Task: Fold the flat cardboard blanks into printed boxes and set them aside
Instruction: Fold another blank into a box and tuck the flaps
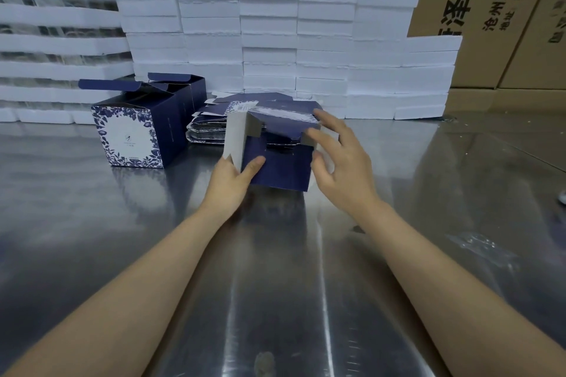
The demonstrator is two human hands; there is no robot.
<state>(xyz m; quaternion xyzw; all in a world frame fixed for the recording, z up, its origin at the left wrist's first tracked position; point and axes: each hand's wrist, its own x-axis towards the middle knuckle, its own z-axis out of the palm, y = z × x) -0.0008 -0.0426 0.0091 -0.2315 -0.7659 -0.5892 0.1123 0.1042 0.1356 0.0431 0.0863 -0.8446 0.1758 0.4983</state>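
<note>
While the left hand (232, 178) grips the half-folded box (277, 159) at mid-counter (306, 285), right hand (340, 162) sits loose w/ fingers on its flap, probably pressing. Blanks (211, 125) behind; finished boxes (144, 128) far-left.

Left hand (231, 179) grips half-folded box (277, 167); right hand (341, 159) presses flap.

A shiny metal table (398, 223) carries folded boxes (134, 128), flat blanks (208, 128) and foam blocks (269, 40).
</note>
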